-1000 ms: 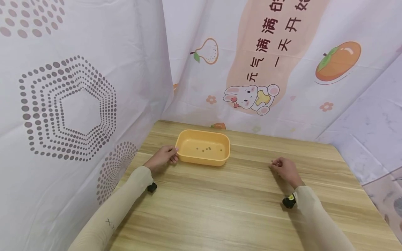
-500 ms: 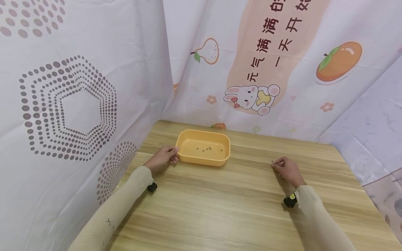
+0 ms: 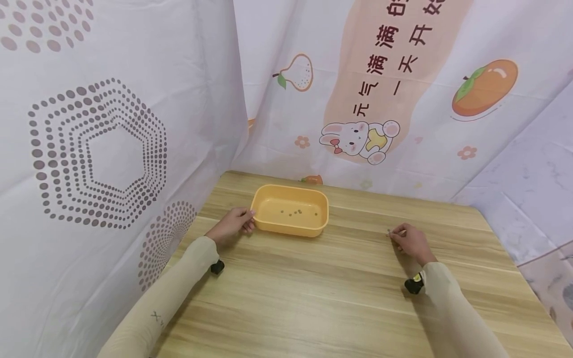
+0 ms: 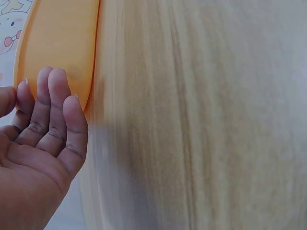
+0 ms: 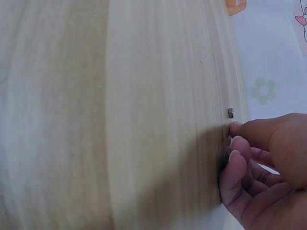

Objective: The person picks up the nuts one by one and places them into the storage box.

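Note:
In the head view, my left hand [image 3: 234, 222] pinches the left end of a yellow plastic bin [image 3: 291, 230] between thumb and forefinger. Its other fingers lie against the bin's outside in the left wrist view. Several small dark nuts [image 3: 290, 215] are scattered over the bin's floor. To the right, my right hand [image 3: 411, 242] is low over the table with curled fingers, tips right at some tiny metal pieces [image 3: 388, 230]. One of these shows as a small hex nut [image 5: 231, 113] just beyond the thumb in the right wrist view. I cannot tell whether the fingertips pinch another.
The wooden table [image 3: 286, 293] carries the bin near its back left corner. A white dotted curtain [image 3: 188, 99] borders the left, a printed cloth [image 3: 277, 134] with fruit and a rabbit hangs behind, and a pale sheet [image 3: 532, 189] closes the right side.
My right hand has shifted slightly right, so more of the tiny metal pieces show at its fingertips. The left hand and the bin have stayed in place.

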The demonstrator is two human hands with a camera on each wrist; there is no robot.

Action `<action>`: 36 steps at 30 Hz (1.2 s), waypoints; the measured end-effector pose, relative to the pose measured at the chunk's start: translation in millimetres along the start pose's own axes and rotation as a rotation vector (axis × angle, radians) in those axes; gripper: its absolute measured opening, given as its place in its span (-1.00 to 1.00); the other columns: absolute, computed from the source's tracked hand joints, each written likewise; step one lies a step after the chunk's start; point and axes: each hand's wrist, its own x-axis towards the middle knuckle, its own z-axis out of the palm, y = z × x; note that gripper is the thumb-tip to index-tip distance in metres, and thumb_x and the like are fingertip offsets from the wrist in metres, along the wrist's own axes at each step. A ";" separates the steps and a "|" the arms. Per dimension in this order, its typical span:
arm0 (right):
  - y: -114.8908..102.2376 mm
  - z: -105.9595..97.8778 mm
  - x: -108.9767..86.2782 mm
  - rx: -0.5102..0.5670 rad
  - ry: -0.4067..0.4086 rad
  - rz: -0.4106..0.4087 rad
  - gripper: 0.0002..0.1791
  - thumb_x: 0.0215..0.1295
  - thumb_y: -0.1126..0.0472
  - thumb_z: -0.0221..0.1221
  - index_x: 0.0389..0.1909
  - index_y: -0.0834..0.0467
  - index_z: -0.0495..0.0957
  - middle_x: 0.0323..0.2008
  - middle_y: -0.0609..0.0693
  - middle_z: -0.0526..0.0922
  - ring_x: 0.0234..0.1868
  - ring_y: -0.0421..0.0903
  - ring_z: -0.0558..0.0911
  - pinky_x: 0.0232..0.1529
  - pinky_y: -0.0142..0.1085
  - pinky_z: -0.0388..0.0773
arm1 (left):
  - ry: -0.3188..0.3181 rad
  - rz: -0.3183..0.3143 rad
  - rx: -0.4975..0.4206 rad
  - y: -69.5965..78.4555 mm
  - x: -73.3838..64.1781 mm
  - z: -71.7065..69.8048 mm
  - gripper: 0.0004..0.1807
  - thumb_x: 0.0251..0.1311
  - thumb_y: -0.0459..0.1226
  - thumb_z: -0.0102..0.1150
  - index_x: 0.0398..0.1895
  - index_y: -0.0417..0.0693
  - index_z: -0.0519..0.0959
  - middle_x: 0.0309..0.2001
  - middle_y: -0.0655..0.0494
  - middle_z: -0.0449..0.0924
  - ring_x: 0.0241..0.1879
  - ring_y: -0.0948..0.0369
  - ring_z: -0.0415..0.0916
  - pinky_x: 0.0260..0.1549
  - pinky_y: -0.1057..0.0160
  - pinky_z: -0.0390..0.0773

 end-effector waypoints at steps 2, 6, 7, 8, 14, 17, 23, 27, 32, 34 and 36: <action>-0.2 -0.4 0.4 -0.004 -0.005 0.004 -0.73 0.54 0.21 0.16 -0.05 0.40 0.49 -0.25 0.27 0.70 -0.47 -0.08 0.66 -0.46 -0.25 0.65 | 0.001 0.000 0.000 1.6 -0.6 0.1 -0.57 0.64 -0.08 -0.08 -0.18 -0.30 0.56 -0.28 -0.09 0.62 -0.32 0.09 0.57 -0.24 0.18 0.66; -0.6 -1.2 1.2 -0.007 -0.012 0.009 -0.74 0.54 0.21 0.16 -0.08 0.39 0.49 -0.25 0.27 0.69 -0.47 -0.09 0.66 -0.45 -0.24 0.66 | -0.001 0.001 0.003 2.6 -0.9 -0.1 -0.56 0.64 -0.08 -0.09 -0.18 -0.30 0.56 -0.28 -0.08 0.62 -0.32 0.10 0.57 -0.25 0.20 0.66; -0.6 -1.0 1.3 -0.011 -0.012 0.008 -0.74 0.54 0.20 0.16 -0.09 0.38 0.49 -0.26 0.26 0.69 -0.47 -0.10 0.65 -0.45 -0.24 0.66 | 0.000 -0.001 0.001 2.6 -0.8 -0.1 -0.56 0.64 -0.08 -0.09 -0.18 -0.30 0.56 -0.28 -0.08 0.62 -0.32 0.10 0.57 -0.25 0.19 0.67; -0.7 -1.2 1.5 -0.011 -0.013 0.008 -0.73 0.54 0.20 0.16 -0.10 0.38 0.49 -0.26 0.26 0.69 -0.47 -0.10 0.65 -0.46 -0.24 0.66 | 0.000 -0.001 0.002 2.2 -0.5 -0.3 -0.56 0.64 -0.08 -0.09 -0.18 -0.30 0.56 -0.28 -0.08 0.62 -0.32 0.10 0.58 -0.25 0.20 0.67; 0.8 -0.1 3.8 -0.011 -0.023 0.014 -0.73 0.54 0.17 0.18 -0.06 0.33 0.49 -0.30 0.17 0.70 -0.47 -0.10 0.64 -0.47 -0.25 0.64 | -0.005 0.003 0.011 -0.3 1.3 -1.2 -0.56 0.63 -0.07 -0.08 -0.19 -0.30 0.57 -0.28 -0.09 0.63 -0.32 0.08 0.59 -0.24 0.18 0.68; 1.1 -0.2 5.1 -0.019 -0.034 0.010 -0.75 0.54 0.16 0.18 -0.06 0.31 0.51 -0.33 0.11 0.69 -0.46 -0.10 0.64 -0.47 -0.25 0.64 | -0.006 0.006 0.020 -1.1 2.1 -1.6 -0.55 0.63 -0.06 -0.08 -0.19 -0.29 0.57 -0.28 -0.09 0.63 -0.31 0.08 0.59 -0.24 0.18 0.68; 1.2 -3.4 6.8 -0.095 -0.049 -0.002 -0.69 0.54 0.11 0.15 -0.27 0.29 0.61 -0.48 0.00 0.66 -0.48 -0.11 0.62 -0.40 -0.24 0.61 | -0.004 0.001 0.015 -0.5 2.0 -1.3 -0.55 0.63 -0.07 -0.08 -0.20 -0.29 0.57 -0.29 -0.09 0.63 -0.32 0.09 0.58 -0.25 0.18 0.67; 1.2 -4.7 6.8 -0.095 -0.070 0.013 -0.68 0.54 0.10 0.15 -0.34 0.26 0.63 -0.52 0.00 0.65 -0.47 -0.09 0.61 -0.35 -0.23 0.61 | -0.006 -0.002 0.008 -0.1 2.1 -0.9 -0.56 0.63 -0.07 -0.08 -0.20 -0.29 0.57 -0.29 -0.08 0.63 -0.33 0.09 0.59 -0.25 0.19 0.67; 0.0 -4.1 6.6 -0.062 -0.080 0.023 -0.75 0.49 0.18 0.15 -0.32 0.27 0.65 -0.48 0.01 0.66 -0.44 -0.09 0.61 -0.39 -0.26 0.61 | -0.008 0.001 0.003 -1.4 3.6 -0.8 -0.57 0.64 -0.09 -0.08 -0.19 -0.29 0.56 -0.30 -0.07 0.63 -0.34 0.09 0.59 -0.26 0.20 0.66; -0.1 -3.4 6.5 -0.060 -0.073 0.018 -0.78 0.46 0.22 0.15 -0.32 0.27 0.65 -0.49 0.01 0.65 -0.45 -0.09 0.61 -0.40 -0.27 0.60 | -0.008 -0.001 0.002 -1.7 3.4 -0.7 -0.58 0.64 -0.09 -0.08 -0.19 -0.29 0.56 -0.30 -0.07 0.63 -0.34 0.10 0.59 -0.26 0.20 0.66; 0.5 -2.9 6.4 -0.065 -0.065 0.005 -0.78 0.44 0.22 0.15 -0.33 0.28 0.65 -0.51 0.00 0.65 -0.46 -0.10 0.60 -0.42 -0.28 0.59 | -0.006 -0.002 0.005 -1.7 2.9 -0.6 -0.58 0.64 -0.09 -0.08 -0.19 -0.29 0.56 -0.30 -0.07 0.63 -0.34 0.10 0.59 -0.26 0.20 0.66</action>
